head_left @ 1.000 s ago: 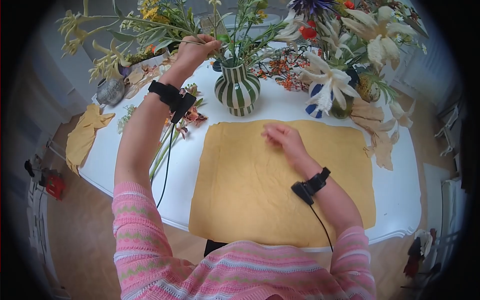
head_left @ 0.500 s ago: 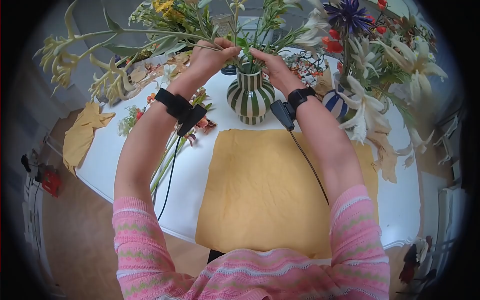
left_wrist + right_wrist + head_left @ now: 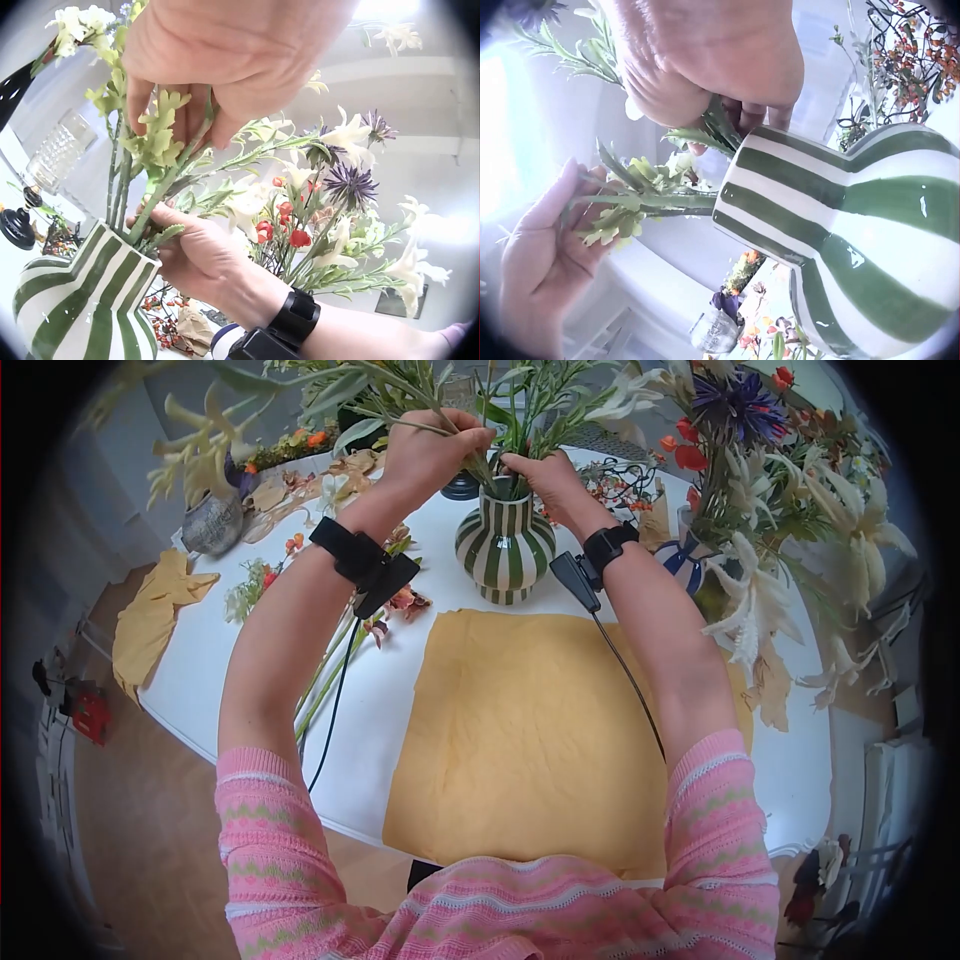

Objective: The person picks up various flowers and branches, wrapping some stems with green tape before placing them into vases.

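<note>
Head view. Vase, one, green and white stripes, upright on the white table, far middle. Greenery, a bunch, standing in the vase. Left hand, thumb and fingers pinching a stem just left of the vase's mouth; pale flowers reach out to the left. Right hand at the right of the mouth, thumb toward the greenery. Sheet, yellow, flat on the table, near side of the vase. Blooms, loose, lying to the left. Grey pot, round, far left. Cloth, yellow, crumpled, at the table's left edge. White flowers, right, with a purple flower beyond them.

Left wrist view. Left hand above the vase, fingers curled about the stem, which slants down to the mouth. Right hand lower, against the greenery close to the rim; its fingertips partly hidden. Glass, ribbed, clear, well apart from the hands.

Right wrist view. Right hand at the rim, fingers closed round part of the greenery. Left hand farther up, stem between thumb and fingers. Berries, orange-red, on dark twigs, beyond the vase to the right.
</note>
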The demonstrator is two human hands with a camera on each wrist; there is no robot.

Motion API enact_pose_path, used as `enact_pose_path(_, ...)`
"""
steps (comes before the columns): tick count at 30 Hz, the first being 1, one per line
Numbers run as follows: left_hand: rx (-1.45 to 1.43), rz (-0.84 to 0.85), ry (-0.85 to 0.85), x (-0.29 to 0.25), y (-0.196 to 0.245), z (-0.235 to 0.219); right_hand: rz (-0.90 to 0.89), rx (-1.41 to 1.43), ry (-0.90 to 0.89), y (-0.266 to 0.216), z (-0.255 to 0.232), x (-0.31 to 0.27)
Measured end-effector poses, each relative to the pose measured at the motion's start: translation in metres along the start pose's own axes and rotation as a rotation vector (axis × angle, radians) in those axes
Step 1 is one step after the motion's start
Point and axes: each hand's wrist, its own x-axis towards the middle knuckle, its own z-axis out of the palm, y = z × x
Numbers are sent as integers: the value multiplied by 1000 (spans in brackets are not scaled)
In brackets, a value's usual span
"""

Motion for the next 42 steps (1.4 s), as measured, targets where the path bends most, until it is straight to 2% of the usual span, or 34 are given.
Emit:
enact_pose_path(4, 26, 41, 91, 0, 11, 0, -108, -109, -60, 0, -3, 0)
enact_pose_path(6, -32, 75, 134, 14, 13, -11, -116, -120, -22, -3, -2, -4)
enact_pose_path(8, 49, 204, 113, 28, 16, -23, -120, -131, 15, -5, -1, -7)
enact_pose_path(9, -100, 3, 78, 24, 30, -22, -120, -149, 2, -5, -1, -7)
enact_pose_path(11, -89, -30, 98, 13, 53, -18, -124, -165, -13, -5, -1, -7)
enact_pose_path(13, -75, -59, 114, 11, 57, -18, -109, -151, 20, -4, -1, -7)
enact_pose_path(15, 114, -37, 109, 10, 56, -16, -107, -152, -9, -4, -3, -4)
enact_pose_path(16, 113, -35, 110, 11, 57, -18, -103, -155, -39, -4, -4, -2)
enact_pose_path(18, -43, -137, 57, 12, 59, -24, -116, -152, -37, 0, -6, 1)
enact_pose_path(19, -44, -136, 56, 17, 48, -26, -126, -146, -35, -1, -6, 2)
enact_pose_path(21, 8, 145, 41, 24, 26, -27, -121, -154, -44, -2, -7, 0)
enact_pose_path(22, 10, 145, 43, 24, 22, -26, -116, -161, -54, -4, -7, 0)
enact_pose_path(24, 14, -1, 2, 23, 15, -22, -91, -204, -70, -7, -7, 0)
enact_pose_path(25, 19, -18, -11, 24, 12, -20, -64, -249, -84, -8, -8, 0)
enact_pose_path(28, 146, 9, -35, 22, 3, -10, -66, -281, -102, -8, -8, -1)
enact_pose_path(30, 79, -7, -20, 22, -2, -1, -49, -256, -80, -7, -4, -3)
enact_pose_path(34, 111, -39, 27, 28, -6, 7, -88, -133, -16, -7, 3, -6)
enact_pose_path(37, 229, -15, 89, 32, -8, 10, -45, -109, 16, -9, 5, -9)
enact_pose_path(39, 125, -102, 98, 34, -12, 10, -28, -91, 25, -13, 6, -13)
enact_pose_path(41, 120, -127, 113, 37, -17, 10, 93, 12, -59, -20, 5, -20)
enact_pose_path(42, 115, -157, 127, 40, -21, 10, 87, 11, -58, -18, 3, -18)
